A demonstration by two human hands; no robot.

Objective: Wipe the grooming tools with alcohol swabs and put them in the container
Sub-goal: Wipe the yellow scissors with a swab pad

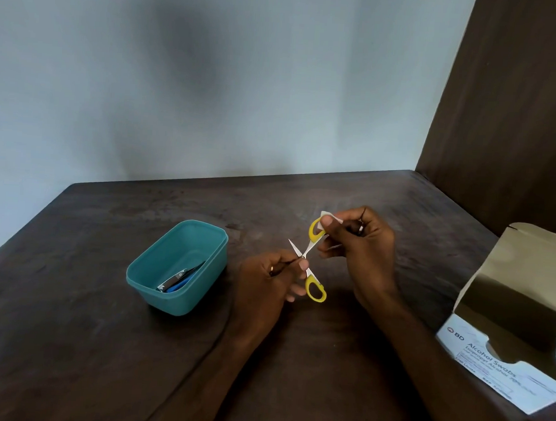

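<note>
Small scissors with yellow handles are held spread open above the dark table. My left hand pinches them near the pivot, one blade tip pointing up left. My right hand pinches a white alcohol swab against the upper yellow handle loop. The lower yellow loop hangs free by my left fingers. A teal container stands left of my hands and holds a metal nail clipper and a blue-handled tool.
An open white box of alcohol swabs lies at the right table edge, its flap raised. A dark wooden panel rises at the back right. A pale wall runs behind the table.
</note>
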